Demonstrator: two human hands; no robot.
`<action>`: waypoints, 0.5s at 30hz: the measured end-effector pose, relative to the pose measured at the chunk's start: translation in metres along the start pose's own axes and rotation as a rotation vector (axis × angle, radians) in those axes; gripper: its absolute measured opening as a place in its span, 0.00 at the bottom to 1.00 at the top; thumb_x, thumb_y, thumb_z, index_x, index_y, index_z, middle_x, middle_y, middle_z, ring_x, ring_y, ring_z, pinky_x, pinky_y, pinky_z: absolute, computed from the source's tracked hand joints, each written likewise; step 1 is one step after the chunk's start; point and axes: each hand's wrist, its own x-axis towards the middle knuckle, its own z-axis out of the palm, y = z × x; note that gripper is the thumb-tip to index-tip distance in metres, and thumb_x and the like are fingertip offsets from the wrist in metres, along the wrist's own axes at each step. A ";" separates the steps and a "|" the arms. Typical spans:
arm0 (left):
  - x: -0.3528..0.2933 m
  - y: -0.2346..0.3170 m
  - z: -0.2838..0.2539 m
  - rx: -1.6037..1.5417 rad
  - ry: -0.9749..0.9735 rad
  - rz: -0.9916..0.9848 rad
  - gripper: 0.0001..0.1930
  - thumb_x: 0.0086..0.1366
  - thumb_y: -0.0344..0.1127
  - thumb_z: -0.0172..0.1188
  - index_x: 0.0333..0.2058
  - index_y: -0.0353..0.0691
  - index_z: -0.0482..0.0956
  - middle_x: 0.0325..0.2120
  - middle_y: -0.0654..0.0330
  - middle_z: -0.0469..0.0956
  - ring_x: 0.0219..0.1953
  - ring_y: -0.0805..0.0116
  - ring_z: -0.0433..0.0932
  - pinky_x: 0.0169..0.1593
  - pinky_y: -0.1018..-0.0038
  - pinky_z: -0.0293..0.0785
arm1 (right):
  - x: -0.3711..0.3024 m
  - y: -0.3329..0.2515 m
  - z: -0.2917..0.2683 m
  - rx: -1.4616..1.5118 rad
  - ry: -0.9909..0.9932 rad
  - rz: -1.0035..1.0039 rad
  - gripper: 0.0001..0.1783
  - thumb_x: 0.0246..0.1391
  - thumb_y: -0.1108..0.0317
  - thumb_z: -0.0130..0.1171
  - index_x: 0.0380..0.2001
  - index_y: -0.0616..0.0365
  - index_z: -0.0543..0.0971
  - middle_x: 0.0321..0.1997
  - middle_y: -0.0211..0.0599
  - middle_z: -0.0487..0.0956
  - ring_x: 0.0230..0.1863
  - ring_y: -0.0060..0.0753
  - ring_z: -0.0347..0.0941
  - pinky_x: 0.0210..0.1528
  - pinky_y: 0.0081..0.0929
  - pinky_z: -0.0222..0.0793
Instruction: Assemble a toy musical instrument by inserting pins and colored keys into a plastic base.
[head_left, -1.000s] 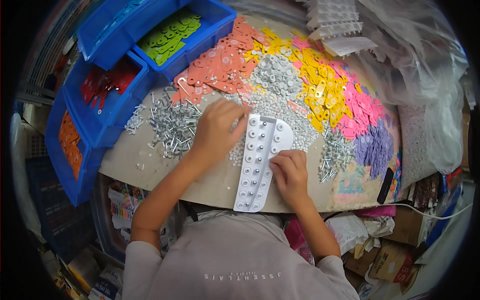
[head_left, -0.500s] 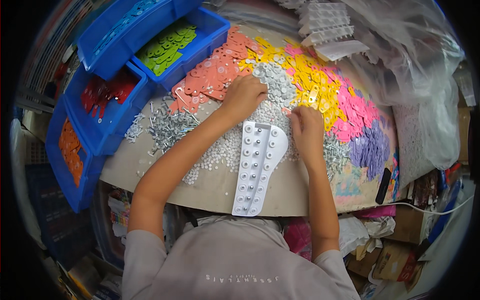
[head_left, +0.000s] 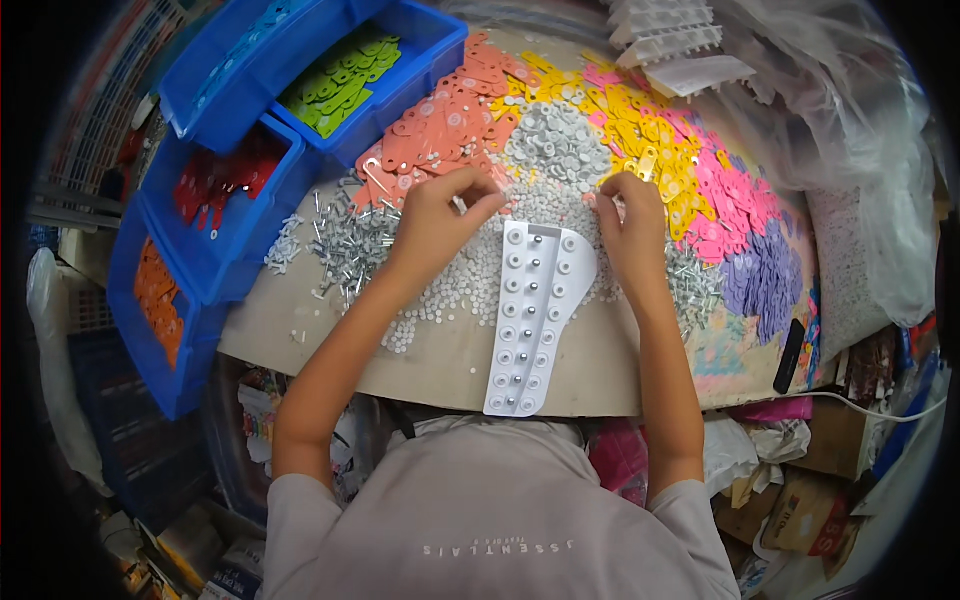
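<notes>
A white plastic tray (head_left: 531,320) lies in front of me, pointing away, with round white caps along both sides and small metal studs down its middle groove. My left hand (head_left: 440,220) is just left of its far end, thumb and fingertips pinched together over small white discs (head_left: 450,290). To the right of the far end is my right hand (head_left: 632,225), its fingers curled into a pinch. Anything between either hand's fingertips is too small to make out. Beyond the tray rises a heap of greyish-white caps (head_left: 560,145).
Flat strips with holes lie in coral (head_left: 435,130), yellow (head_left: 660,150), pink (head_left: 725,195) and purple (head_left: 765,270) piles. Metal pins (head_left: 350,240) lie left, more (head_left: 690,280) right. Blue bins (head_left: 225,270) stand left; a clear bag (head_left: 860,230) stands right.
My left hand has drawn back from the grey-white caps, moving left and nearer to me. My right hand stays beside the tray's far end. The whole view has shifted slightly.
</notes>
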 end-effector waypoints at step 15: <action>-0.122 0.021 0.009 0.009 -0.280 0.096 0.05 0.60 0.26 0.68 0.35 0.36 0.83 0.32 0.58 0.79 0.39 0.60 0.77 0.43 0.69 0.73 | -0.116 -0.075 -0.051 0.425 -0.387 0.222 0.05 0.54 0.78 0.64 0.35 0.62 0.81 0.38 0.39 0.79 0.45 0.41 0.74 0.51 0.32 0.68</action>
